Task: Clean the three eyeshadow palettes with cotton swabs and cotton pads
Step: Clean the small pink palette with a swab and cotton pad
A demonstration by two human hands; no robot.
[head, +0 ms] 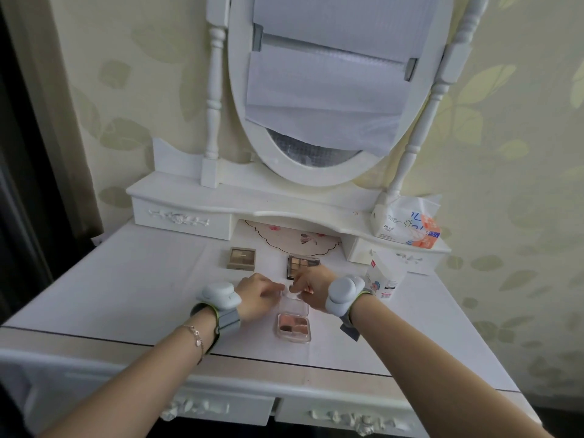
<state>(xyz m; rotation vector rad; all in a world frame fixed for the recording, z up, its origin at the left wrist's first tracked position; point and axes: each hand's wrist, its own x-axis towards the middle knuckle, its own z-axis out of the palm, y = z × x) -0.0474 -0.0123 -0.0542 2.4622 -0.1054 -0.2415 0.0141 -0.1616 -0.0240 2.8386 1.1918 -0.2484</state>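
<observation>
An open pink eyeshadow palette point(293, 325) lies near the table's front, its clear lid point(297, 306) folded back. My right hand point(311, 289) pinches a white cotton pad point(290, 294) against the lid's far edge. My left hand point(257, 294) holds the lid's left side, fingers curled toward the pad. A second open palette with brown shades point(302, 263) lies just behind my right hand, partly hidden. A closed tan palette point(241, 258) sits further left.
A white box point(384, 276) stands right of my right wrist. A tissue pack point(407, 227) rests on the vanity's raised shelf point(189, 200) at the right. An oval mirror point(328, 90) rises behind. The table edge point(284, 365) runs near my forearms.
</observation>
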